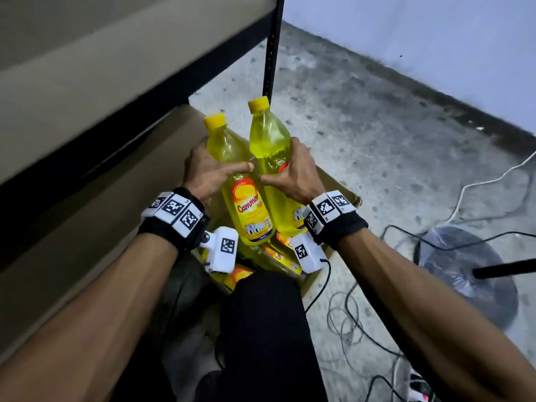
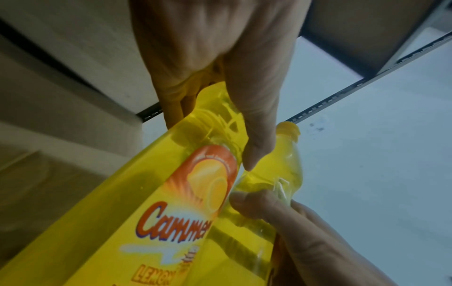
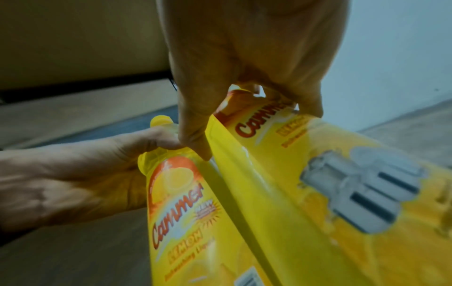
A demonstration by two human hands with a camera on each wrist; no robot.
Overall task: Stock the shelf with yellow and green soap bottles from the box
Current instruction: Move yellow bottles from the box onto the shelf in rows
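My left hand [image 1: 213,169] grips a yellow soap bottle [image 1: 246,204] at its waist, label facing me. Close beside it my right hand [image 1: 295,172] grips a second yellow bottle [image 1: 269,140], held slightly higher. Both bottles have yellow caps and tilt away from me over the open cardboard box [image 1: 345,191], where more yellow bottles [image 1: 280,253] lie. The left wrist view shows my left hand [image 2: 208,58] round its bottle [image 2: 146,212]. In the right wrist view my right hand [image 3: 244,67] holds its bottle [image 3: 318,183]. The shelf [image 1: 87,68] is to the left. No green bottle is visible.
The shelf has beige boards, a black frame and a black upright post [image 1: 272,53]. Grey concrete floor lies to the right, with loose cables [image 1: 348,314] and a round fan base [image 1: 464,271]. My knee in black trousers [image 1: 261,329] is against the box.
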